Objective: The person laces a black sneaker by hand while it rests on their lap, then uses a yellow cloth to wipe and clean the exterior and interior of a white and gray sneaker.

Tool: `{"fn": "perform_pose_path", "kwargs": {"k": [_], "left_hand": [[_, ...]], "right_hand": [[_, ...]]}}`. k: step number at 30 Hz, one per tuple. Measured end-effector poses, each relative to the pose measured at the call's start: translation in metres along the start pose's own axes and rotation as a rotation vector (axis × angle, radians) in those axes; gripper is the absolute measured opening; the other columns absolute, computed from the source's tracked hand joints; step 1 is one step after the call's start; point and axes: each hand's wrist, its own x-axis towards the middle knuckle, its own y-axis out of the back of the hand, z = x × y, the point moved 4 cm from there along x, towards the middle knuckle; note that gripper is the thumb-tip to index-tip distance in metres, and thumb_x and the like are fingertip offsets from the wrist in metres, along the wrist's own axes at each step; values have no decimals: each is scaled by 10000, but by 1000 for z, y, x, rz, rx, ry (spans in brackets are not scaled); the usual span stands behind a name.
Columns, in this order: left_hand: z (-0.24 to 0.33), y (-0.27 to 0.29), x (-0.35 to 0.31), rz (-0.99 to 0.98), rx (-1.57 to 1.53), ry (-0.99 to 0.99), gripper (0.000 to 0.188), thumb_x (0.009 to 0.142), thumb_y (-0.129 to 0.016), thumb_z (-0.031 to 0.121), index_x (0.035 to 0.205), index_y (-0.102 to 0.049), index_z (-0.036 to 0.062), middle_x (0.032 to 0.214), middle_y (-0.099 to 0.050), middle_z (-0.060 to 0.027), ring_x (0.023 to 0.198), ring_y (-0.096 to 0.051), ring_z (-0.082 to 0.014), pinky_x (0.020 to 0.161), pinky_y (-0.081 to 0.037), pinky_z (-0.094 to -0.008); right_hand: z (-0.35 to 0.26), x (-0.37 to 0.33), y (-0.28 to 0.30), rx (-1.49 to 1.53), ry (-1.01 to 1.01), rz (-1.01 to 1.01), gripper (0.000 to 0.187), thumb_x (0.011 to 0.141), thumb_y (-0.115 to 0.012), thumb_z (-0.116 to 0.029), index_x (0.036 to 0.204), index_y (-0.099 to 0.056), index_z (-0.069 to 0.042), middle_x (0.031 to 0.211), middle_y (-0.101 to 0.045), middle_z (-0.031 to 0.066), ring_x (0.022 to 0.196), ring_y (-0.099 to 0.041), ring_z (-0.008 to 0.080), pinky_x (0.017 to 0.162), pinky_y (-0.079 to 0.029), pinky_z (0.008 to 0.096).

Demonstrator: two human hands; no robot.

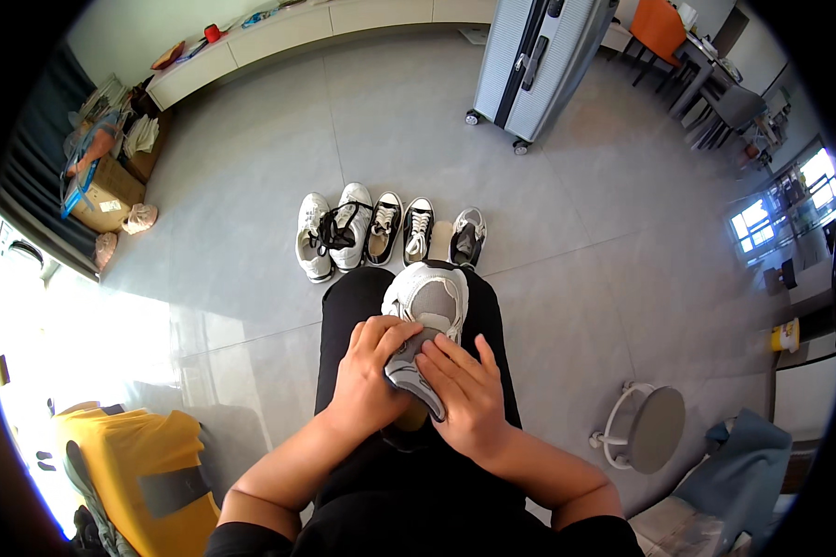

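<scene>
A grey and white sneaker rests on my lap between my thighs, its toe pointing away from me. No lace shows on it. Its dark grey tongue stands out toward me, between my hands. My left hand is closed round the left side, fingertips on the tongue. My right hand grips the right side, with its fingers laid straight along the tongue. Part of the heel is hidden below my hands. On the floor beyond my knees stands a similar grey sneaker.
Left of that sneaker stand a black-and-white canvas pair and a white pair with black laces. A silver suitcase stands farther off. At right is a round stool; at left, a yellow cloth and a cardboard box.
</scene>
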Motion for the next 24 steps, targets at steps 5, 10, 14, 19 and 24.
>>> {"fn": "perform_pose_path", "kwargs": {"k": [5, 10, 14, 19, 24], "left_hand": [[0, 3, -7, -110, -4, -28, 703, 575, -674, -37, 1254, -493, -16, 1074, -611, -173, 1000, -576, -366, 832, -506, -414], [-6, 3, -15, -39, -72, 29, 647, 620, -585, -124, 1256, -487, -53, 1073, -650, -190, 985, -623, -344, 838, -514, -389], [-19, 4, -18, -16, -215, 177, 474, 708, -497, -148, 1173, -528, -59, 1046, -671, -188, 913, -660, -325, 817, -528, -356], [-13, -2, -22, 68, -128, 140, 320, 713, -517, -141, 1006, -611, -53, 994, -678, -191, 918, -672, -320, 788, -549, -346], [9, -7, -22, 82, 104, -155, 328, 681, -532, -149, 971, -635, -34, 983, -676, -201, 906, -672, -343, 785, -555, -384]], "right_hand": [[-5, -10, -8, -104, -20, -47, 307, 779, -626, -108, 1066, -650, -3, 1091, -659, 130, 1124, -593, 259, 1098, -175, 568], [4, -19, -19, -207, 165, -11, 257, 834, -568, -157, 1027, -655, -12, 1003, -679, 130, 1104, -599, 241, 1077, -199, 595], [15, -23, -9, -263, 274, -103, 207, 832, -563, -153, 938, -678, -18, 936, -687, 121, 1064, -612, 229, 1051, -253, 609], [5, -13, -22, -356, 396, -272, 316, 774, -531, -150, 962, -657, 71, 929, -670, 185, 1021, -614, 318, 1050, -319, 544], [-6, -12, -36, -563, 450, -412, 398, 784, -513, -159, 1035, -620, 131, 967, -658, 241, 1015, -607, 392, 1083, -281, 561]]}}
